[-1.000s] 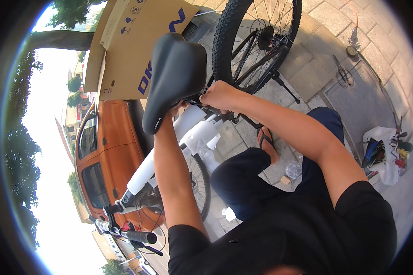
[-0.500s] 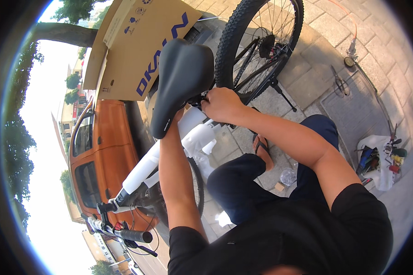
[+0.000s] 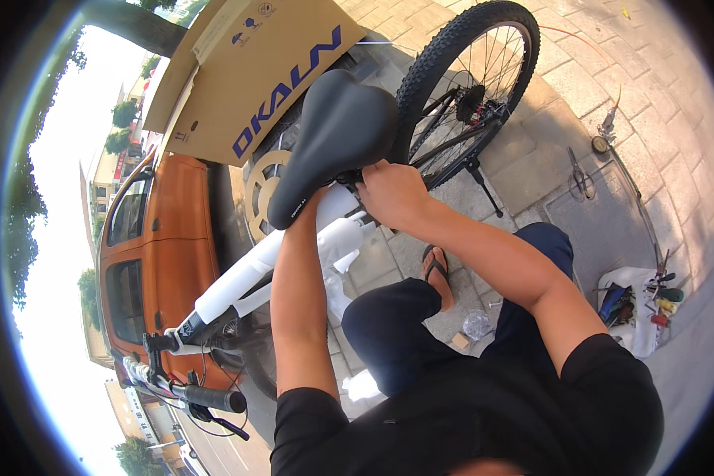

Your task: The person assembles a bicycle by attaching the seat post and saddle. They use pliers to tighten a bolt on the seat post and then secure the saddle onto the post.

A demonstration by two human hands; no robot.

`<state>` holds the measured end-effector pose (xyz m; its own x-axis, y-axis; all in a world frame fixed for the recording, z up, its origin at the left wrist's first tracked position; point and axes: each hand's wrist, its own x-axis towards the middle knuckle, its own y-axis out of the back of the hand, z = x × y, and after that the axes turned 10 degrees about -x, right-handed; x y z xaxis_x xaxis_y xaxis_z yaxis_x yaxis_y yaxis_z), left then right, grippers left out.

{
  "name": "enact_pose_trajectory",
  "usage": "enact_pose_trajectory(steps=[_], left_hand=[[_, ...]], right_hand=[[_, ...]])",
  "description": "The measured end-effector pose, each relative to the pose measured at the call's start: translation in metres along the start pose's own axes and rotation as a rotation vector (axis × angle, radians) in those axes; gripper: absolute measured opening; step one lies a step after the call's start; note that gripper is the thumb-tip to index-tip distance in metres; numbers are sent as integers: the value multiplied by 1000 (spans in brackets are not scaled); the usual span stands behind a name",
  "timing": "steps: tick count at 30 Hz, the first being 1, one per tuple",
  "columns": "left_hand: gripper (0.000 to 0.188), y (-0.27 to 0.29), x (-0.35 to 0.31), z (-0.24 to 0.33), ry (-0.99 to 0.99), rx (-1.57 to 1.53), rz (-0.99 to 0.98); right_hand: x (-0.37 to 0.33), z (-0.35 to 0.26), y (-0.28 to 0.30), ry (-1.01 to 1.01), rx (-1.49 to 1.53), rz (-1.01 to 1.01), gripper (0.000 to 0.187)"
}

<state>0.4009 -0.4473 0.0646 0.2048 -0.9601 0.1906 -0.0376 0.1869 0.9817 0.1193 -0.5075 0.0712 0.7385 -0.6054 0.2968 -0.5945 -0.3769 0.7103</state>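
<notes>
Brown cardboard box [image 3: 246, 79] behind black saddle [image 3: 333, 143].

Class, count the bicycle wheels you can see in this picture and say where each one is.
2. The rear wheel stands on the paving beyond the black saddle. The front wheel shows only partly, below the white frame, mostly hidden by the person's left forearm.

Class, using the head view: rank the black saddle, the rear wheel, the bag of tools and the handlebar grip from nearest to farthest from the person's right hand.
From the right hand:
1. Black saddle, just left of it, at the hand.
2. Rear wheel, up and right.
3. Handlebar grip, lower left.
4. Bag of tools, far right on the paving; close to the grip's rank, hard to separate.
</notes>
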Motion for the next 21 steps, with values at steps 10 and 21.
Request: enact_pose_trajectory(steps=[10,21], left_hand=[[40,60,-7,52,122,-166,88],[43,110,23,66,53,-1878,52]], right_hand=[[14,-4,53,-133,1094,-195,33],[29,-33,116,-61,1025,108,53]])
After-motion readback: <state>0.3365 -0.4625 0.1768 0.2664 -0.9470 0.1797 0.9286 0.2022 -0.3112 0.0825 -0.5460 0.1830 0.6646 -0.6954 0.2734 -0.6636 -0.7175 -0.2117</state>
